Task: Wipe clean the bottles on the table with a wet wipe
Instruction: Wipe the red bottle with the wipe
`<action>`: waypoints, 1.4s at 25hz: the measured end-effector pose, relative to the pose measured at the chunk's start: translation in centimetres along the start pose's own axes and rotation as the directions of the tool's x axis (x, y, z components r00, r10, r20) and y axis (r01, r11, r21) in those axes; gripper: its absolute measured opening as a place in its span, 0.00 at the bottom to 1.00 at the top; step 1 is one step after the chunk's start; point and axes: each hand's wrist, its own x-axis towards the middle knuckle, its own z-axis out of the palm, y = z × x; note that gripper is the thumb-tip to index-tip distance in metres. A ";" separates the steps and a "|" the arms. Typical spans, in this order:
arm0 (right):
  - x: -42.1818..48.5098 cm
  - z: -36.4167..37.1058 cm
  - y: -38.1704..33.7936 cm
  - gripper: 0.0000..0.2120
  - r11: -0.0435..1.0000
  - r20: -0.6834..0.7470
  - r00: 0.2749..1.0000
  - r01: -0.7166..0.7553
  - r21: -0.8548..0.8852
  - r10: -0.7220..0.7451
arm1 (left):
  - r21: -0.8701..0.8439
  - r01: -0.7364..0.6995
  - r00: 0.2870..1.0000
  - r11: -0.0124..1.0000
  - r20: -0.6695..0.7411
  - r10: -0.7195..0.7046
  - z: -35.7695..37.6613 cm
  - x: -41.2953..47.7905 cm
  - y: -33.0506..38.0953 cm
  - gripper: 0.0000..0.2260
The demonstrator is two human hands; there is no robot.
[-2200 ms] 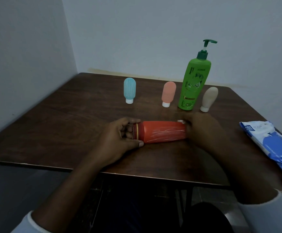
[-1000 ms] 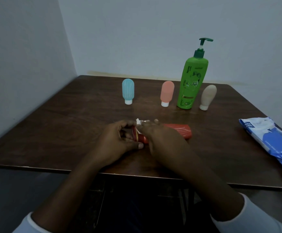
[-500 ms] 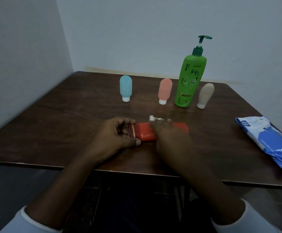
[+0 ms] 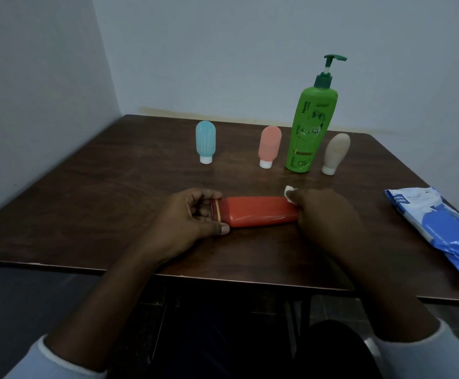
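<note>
while the red bottle (image 4: 261, 212) lies flat near the front edge of the table (image 4: 108, 192), its long axis runs from nine o'clock to three o'clock. the left hand (image 4: 190, 214) grips the capped end at nine o'clock, fingers curled round it. the right hand (image 4: 324, 212) sits at the three o'clock end, touching the base and pinching a white wipe (image 4: 289, 190). a next stroke would likely run from three towards nine. four other bottles (image 4: 309, 132) stand at twelve o'clock, well apart.
</note>
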 end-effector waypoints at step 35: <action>-0.3 -0.1 4.0 0.20 0.962 -0.161 0.978 0.167 0.217 -0.134 | -0.094 0.022 0.999 0.995 0.046 -0.018 0.0 0.0 0.3 0.15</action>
